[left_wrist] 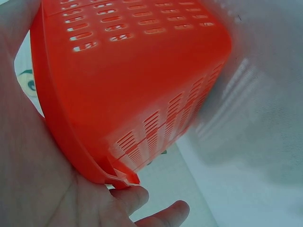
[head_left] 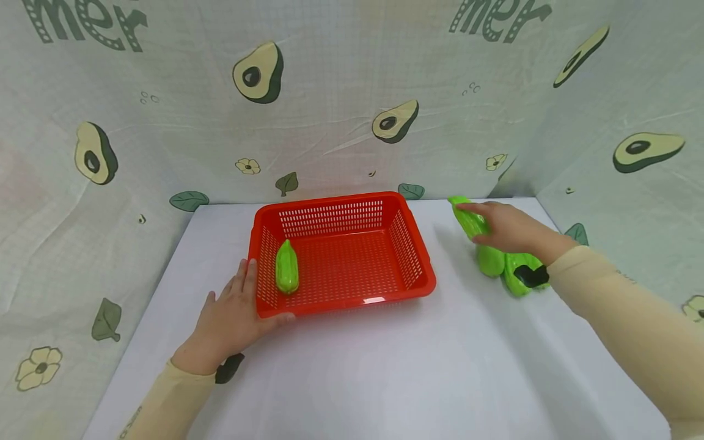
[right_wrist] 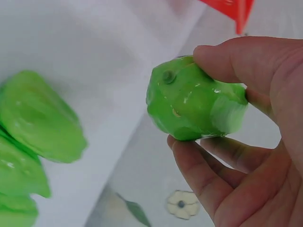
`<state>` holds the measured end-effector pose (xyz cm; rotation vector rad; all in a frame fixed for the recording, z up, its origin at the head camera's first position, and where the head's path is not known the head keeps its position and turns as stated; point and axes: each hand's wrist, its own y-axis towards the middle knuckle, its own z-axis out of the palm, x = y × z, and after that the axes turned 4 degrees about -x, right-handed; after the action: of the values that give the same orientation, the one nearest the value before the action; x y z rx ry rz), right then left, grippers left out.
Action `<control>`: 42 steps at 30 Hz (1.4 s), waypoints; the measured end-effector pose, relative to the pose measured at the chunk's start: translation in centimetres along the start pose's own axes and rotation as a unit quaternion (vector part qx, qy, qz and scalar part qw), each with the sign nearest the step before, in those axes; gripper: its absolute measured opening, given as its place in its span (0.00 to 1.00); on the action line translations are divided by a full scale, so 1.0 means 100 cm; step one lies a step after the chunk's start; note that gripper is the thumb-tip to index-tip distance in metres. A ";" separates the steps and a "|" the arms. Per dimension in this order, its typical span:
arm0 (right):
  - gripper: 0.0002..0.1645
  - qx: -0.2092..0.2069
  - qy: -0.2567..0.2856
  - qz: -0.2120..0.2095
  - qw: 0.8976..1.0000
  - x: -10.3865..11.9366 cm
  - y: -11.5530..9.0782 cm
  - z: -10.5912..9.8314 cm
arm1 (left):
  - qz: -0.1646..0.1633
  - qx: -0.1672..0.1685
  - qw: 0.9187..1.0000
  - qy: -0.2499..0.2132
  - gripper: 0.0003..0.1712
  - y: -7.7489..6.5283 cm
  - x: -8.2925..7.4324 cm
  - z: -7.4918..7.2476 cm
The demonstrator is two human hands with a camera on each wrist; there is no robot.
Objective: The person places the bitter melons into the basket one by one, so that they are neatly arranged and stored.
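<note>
My right hand (head_left: 511,227) pinches a glossy green, ridged toy vegetable (head_left: 467,219) that looks like a bitter melon. In the right wrist view, thumb and fingers grasp the held bitter melon (right_wrist: 196,104) from opposite sides, its stubby stem end facing the camera. Below that hand, several similar bitter melons (head_left: 491,261) lie on the table, partly hidden by the wrist. Another bitter melon (head_left: 287,269) lies at the left inside a red perforated basket (head_left: 428,284). My left hand (head_left: 233,318) rests against the basket's near left corner, fingers extended along the rim.
A white-covered table (head_left: 357,373) carries everything. Behind it and at the sides hangs a pale cloth (head_left: 330,73) printed with avocados, leaves and flowers. Dark straps ring both wrists.
</note>
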<state>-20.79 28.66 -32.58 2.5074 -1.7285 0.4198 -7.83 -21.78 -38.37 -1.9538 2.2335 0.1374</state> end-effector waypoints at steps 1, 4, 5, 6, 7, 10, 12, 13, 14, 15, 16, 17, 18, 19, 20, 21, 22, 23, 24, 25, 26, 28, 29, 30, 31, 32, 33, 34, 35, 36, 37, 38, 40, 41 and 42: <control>0.46 -0.006 0.002 -0.006 1.000 0.004 -0.001 -0.006 | 0.000 0.000 1.000 0.000 0.80 0.000 0.000 0.000; 0.46 -0.018 0.010 -0.025 0.999 0.017 0.000 -0.020 | -0.001 -0.001 1.000 -0.003 0.80 -0.001 0.000 -0.001; 0.46 -0.019 0.012 -0.031 0.999 0.023 0.002 -0.024 | -0.001 -0.001 1.000 -0.003 0.80 -0.001 0.000 -0.001; 0.46 -0.019 0.018 -0.035 0.999 0.029 0.003 -0.027 | -0.001 -0.001 1.000 -0.003 0.80 -0.001 0.001 -0.001; 0.46 -0.019 0.024 -0.040 0.999 0.035 0.006 -0.029 | -0.001 -0.002 1.000 -0.003 0.80 -0.001 0.001 -0.001; 0.46 -0.008 0.049 -0.050 0.997 0.057 0.013 -0.031 | 0.001 -0.002 1.000 -0.002 0.81 -0.001 0.001 0.000; 0.46 0.006 0.068 -0.054 0.996 0.071 0.020 -0.029 | 0.001 -0.002 1.000 -0.001 0.80 0.000 0.001 0.001; 0.46 0.016 0.077 -0.056 0.995 0.079 0.024 -0.028 | 0.000 -0.002 1.000 -0.001 0.80 0.000 0.002 0.001; 0.47 0.026 0.083 -0.059 0.994 0.086 0.028 -0.026 | -0.001 -0.001 1.000 -0.001 0.80 0.000 0.002 0.001; 0.47 0.037 0.090 -0.061 0.993 0.094 0.033 -0.023 | -0.001 -0.001 1.000 -0.001 0.80 0.000 0.003 0.001; 0.47 0.047 0.094 -0.065 0.992 0.100 0.037 -0.020 | -0.002 -0.001 1.000 0.000 0.80 0.000 0.003 0.001; 0.48 0.056 0.095 -0.068 0.992 0.107 0.042 -0.017 | -0.003 -0.001 1.000 0.000 0.80 0.000 0.003 0.002; 0.48 0.066 0.097 -0.071 0.991 0.113 0.046 -0.013 | -0.003 0.000 1.000 0.001 0.80 0.000 0.004 0.002; 0.48 0.073 0.098 -0.077 0.989 0.119 0.051 -0.009 | -0.003 0.000 1.000 0.002 0.79 0.000 0.004 0.002; 0.48 0.080 0.099 -0.083 0.988 0.125 0.055 -0.005 | -0.003 0.000 1.000 0.002 0.79 0.000 0.004 0.002; 0.48 0.088 0.103 -0.085 0.987 0.130 0.060 -0.001 | -0.002 -0.001 1.000 0.001 0.79 0.000 0.004 0.002; 0.48 0.096 0.108 -0.085 0.986 0.135 0.064 0.004 | -0.002 -0.002 1.000 0.001 0.79 0.000 0.004 0.002; 0.48 0.105 0.114 -0.084 0.984 0.140 0.069 0.009 | -0.002 -0.002 1.000 0.000 0.79 0.000 0.004 0.002; 0.47 0.112 0.121 -0.085 0.983 0.144 0.073 0.013 | -0.002 -0.003 1.000 0.000 0.79 0.001 0.004 0.002; 0.47 0.118 0.126 -0.085 0.981 0.148 0.077 0.018 | -0.001 -0.003 1.000 0.000 0.79 0.001 0.004 0.002; 0.47 0.125 0.131 -0.083 0.980 0.152 0.081 0.022 | -0.001 -0.004 1.000 0.000 0.79 0.001 0.004 0.002; 0.47 0.136 0.136 -0.083 0.978 0.160 0.089 0.031 | -0.001 -0.006 1.000 0.000 0.79 0.001 0.003 0.002; 0.47 0.140 0.134 -0.086 0.977 0.163 0.093 0.035 | 0.000 -0.007 1.000 0.000 0.79 0.001 0.003 0.003; 0.47 0.143 0.132 -0.089 0.977 0.167 0.097 0.039 | 0.000 -0.008 1.000 0.000 0.79 0.001 0.003 0.003; 0.46 0.148 0.130 -0.092 0.976 0.170 0.101 0.043 | 0.000 -0.010 1.000 0.001 0.79 0.002 0.003 0.003; 0.46 0.152 0.129 -0.095 0.975 0.174 0.104 0.046 | 0.000 -0.011 1.000 0.001 0.79 0.002 0.003 0.003; 0.46 0.156 0.129 -0.098 0.974 0.177 0.107 0.050 | -0.001 -0.011 1.000 0.002 0.79 0.002 0.003 0.003; 0.45 0.159 0.128 -0.103 0.973 0.180 0.111 0.054 | -0.001 -0.012 1.000 0.003 0.79 0.002 0.004 0.004; 0.45 0.163 0.129 -0.105 0.972 0.183 0.114 0.057 | -0.002 -0.012 1.000 0.003 0.79 0.002 0.004 0.004; 0.45 0.167 0.130 -0.108 0.971 0.186 0.117 0.060 | -0.003 -0.011 1.000 0.004 0.79 0.002 0.004 0.004; 0.45 0.170 0.130 -0.112 0.970 0.188 0.119 0.064 | -0.004 -0.010 1.000 0.004 0.79 0.002 0.004 0.004; 0.45 0.171 0.130 -0.116 0.970 0.190 0.122 0.067 | -0.004 -0.008 1.000 0.004 0.79 0.002 0.004 0.003; 0.45 0.173 0.126 -0.123 0.969 0.195 0.127 0.074 | -0.005 -0.006 1.000 0.005 0.78 0.002 0.005 0.003; 0.45 0.174 0.125 -0.123 0.969 0.197 0.128 0.076 | -0.005 -0.005 1.000 0.003 0.78 0.002 0.005 0.003; 0.45 0.174 0.122 -0.127 0.969 0.199 0.130 0.078 | -0.006 -0.005 1.000 0.003 0.78 0.002 0.005 0.003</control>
<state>-24.75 4.25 -36.21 2.7121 -1.3178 1.0364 -8.05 -22.19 -38.74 -1.9742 2.2284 0.1411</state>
